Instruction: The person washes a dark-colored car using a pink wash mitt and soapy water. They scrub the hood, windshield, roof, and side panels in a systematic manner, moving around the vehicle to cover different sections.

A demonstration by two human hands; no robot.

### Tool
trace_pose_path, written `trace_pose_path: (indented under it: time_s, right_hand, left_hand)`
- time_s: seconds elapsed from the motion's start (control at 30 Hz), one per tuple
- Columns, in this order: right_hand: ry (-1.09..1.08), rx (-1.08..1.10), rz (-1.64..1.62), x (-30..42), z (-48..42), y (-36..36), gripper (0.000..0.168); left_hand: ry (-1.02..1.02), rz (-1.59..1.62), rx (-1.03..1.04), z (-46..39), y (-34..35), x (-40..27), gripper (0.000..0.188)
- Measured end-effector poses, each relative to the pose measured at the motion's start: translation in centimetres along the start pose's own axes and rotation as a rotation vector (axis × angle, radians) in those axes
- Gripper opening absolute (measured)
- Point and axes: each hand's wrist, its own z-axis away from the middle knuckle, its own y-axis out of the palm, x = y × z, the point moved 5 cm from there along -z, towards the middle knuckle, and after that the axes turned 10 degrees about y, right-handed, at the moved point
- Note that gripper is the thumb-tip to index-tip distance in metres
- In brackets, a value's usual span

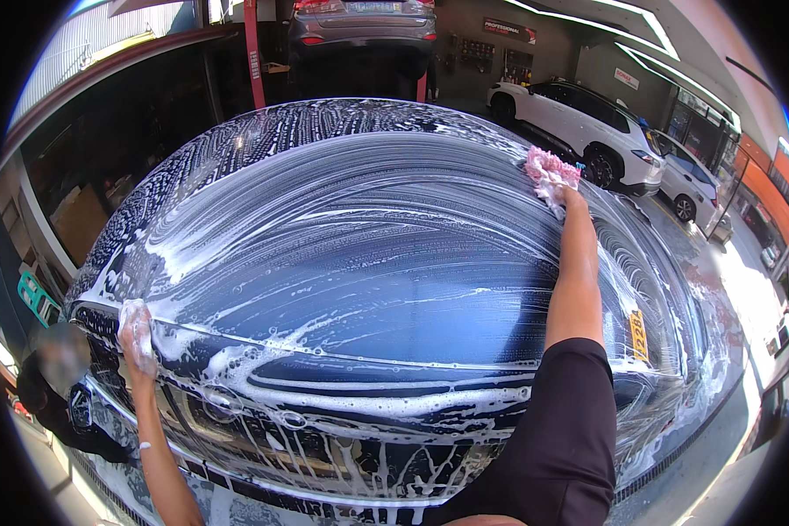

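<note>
Before me a dark blue car's hood (pixel 394 289) carries streaks and arcs of white suds, thickest near its front edge and left side. A pink, foam-covered wash mitt or cloth (pixel 551 172) lies under my right hand (pixel 569 197), which reaches far across to the right part of the hood; the fingers are mostly hidden by foam and cloth. My left hand (pixel 138 338), coated in foam, rests at the hood's front left corner, with no tool visible in it. Suds run down the grille and bumper (pixel 355 460) below.
A crouched or bent person (pixel 59 394) in dark clothes is at the far left, near a green plastic stool (pixel 37 299). White cars (pixel 578 128) stand at the upper right. Another car (pixel 363 29) is raised between red lift posts (pixel 254 59). The floor is wet and soapy.
</note>
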Motion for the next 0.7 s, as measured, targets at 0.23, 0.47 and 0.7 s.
trace_pose_path:
  time_s: [0.23, 0.47, 0.7]
  right_hand:
    - [-0.241, 0.186, -0.004, 9.2, 4.5, 7.4, 0.035]
    - [-0.721, 0.34, 0.349, 27.0, 18.4, 7.0, 0.033]
    - [-0.315, 0.232, 0.149, 10.8, 20.2, -0.9, 0.048]
  left_hand:
    - [0.076, -0.051, 0.046, -0.8, -2.9, -3.2, 0.033]
    - [0.1, -0.021, 0.026, -2.3, 0.0, -2.2, 0.027]
    - [0.154, 0.031, -0.027, -0.6, -3.0, 1.9, 0.022]
